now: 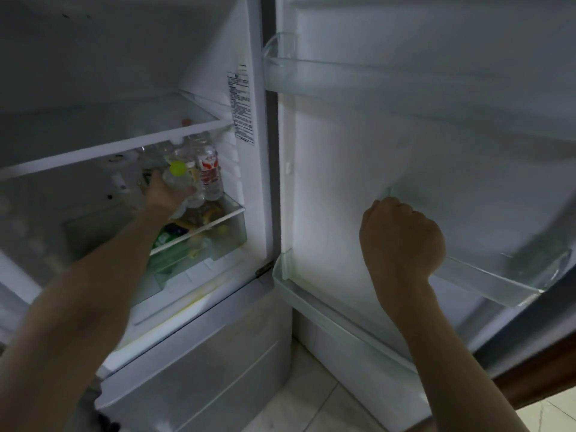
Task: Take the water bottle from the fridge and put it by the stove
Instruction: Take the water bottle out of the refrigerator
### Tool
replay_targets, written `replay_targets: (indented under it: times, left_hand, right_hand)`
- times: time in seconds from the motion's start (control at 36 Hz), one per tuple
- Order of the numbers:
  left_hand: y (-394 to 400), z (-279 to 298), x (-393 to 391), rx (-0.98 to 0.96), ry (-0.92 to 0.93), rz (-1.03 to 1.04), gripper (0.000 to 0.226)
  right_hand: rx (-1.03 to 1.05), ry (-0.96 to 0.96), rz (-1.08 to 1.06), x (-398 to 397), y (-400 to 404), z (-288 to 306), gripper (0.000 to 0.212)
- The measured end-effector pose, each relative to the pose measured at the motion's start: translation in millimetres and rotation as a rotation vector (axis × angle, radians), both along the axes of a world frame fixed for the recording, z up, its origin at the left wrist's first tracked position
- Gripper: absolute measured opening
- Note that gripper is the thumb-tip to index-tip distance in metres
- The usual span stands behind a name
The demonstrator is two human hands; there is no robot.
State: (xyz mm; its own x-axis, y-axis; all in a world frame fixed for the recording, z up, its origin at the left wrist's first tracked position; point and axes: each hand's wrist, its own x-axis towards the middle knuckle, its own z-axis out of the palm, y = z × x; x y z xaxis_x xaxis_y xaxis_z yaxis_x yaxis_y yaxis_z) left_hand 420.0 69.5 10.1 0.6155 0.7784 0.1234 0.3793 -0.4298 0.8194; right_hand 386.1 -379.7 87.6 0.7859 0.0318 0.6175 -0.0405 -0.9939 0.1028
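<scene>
Directly ahead, the white fridge (199, 353) stood open, its white door (358, 151) swung wide to the right with clear plastic door bins (314, 68) along it. Inside, a white-edged glass shelf (118, 145) spanned the compartment above a clear crisper drawer (230, 232) of blurred packages. The right hand (402, 238) was clenched in a fist against the door's inner side. The left hand (165, 191) reached under the shelf, fingers wrapped around the clear plastic water bottle with a yellow-green cap (178, 174), beside a red-labelled clear bottle (210, 173).
</scene>
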Motion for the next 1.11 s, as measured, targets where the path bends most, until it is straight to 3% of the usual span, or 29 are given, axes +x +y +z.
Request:
replay_targets:
  times: [0.11,0.19,0.36,0.44,0.5,0.58,0.64,0.69,0.78,0.86,0.89,0.94,1.03,1.11]
  left_hand:
    - [-35,9,-27,-0.05,-0.102,-0.044,0.078]
    - [-67,16,-48,-0.162,-0.315,0.01,0.068]
    - [-137,23,-105,-0.392,-0.698,0.008,0.081]
    - [-166,24,-140,-0.439,-0.778,-0.001,0.079]
    - [-181,22,-166,-0.445,-0.783,0.01,0.066]
    - [-192,7,-210,-0.43,-0.756,0.043,0.049]
    - [-198,-6,-242,-0.435,-0.731,0.063,0.051]
    - [-202,-22,-273,-0.431,-0.702,0.092,0.053]
    - [-210,-49,-325,-0.416,-0.619,0.144,0.06]
    - [-225,-84,-384,-0.465,-0.57,0.255,0.058]
    - [-234,-107,-431,-0.5,-0.539,0.405,0.057]
    - [-242,-129,-461,-0.515,-0.508,0.523,0.059]
    - [-256,-138,-481,-0.525,-0.432,0.596,0.066]
    - [-284,-159,-533,-0.523,-0.417,0.804,0.065]
  right_hand:
    - [-0.039,0.03,0.017,-4,-1,2,0.025]
    - [-0.015,0.03,0.042,-7,-2,2,0.026]
    - [0.079,-0.029,0.207,-20,-4,0,0.02]
    - [0.206,-0.162,0.266,-34,-5,3,0.026]
    - [0.231,-0.302,0.347,-47,-2,-1,0.018]
    - [0.265,-0.407,0.653,-70,15,-26,0.009]
    - [0.286,-0.197,0.903,-89,31,-59,0.011]
    - [0.239,0.211,1.069,-106,47,-101,0.013]
    - [0.001,0.94,1.025,-129,61,-179,0.019]
    - [-0.223,1.327,0.922,-155,48,-263,0.03]
    - [-0.405,1.488,0.943,-184,48,-304,0.032]
    - [-0.567,1.665,0.833,-194,30,-343,0.028]
    - [-0.713,1.728,0.71,-195,-2,-383,0.013]
    - [-1.081,1.718,0.771,-212,-19,-419,0.029]
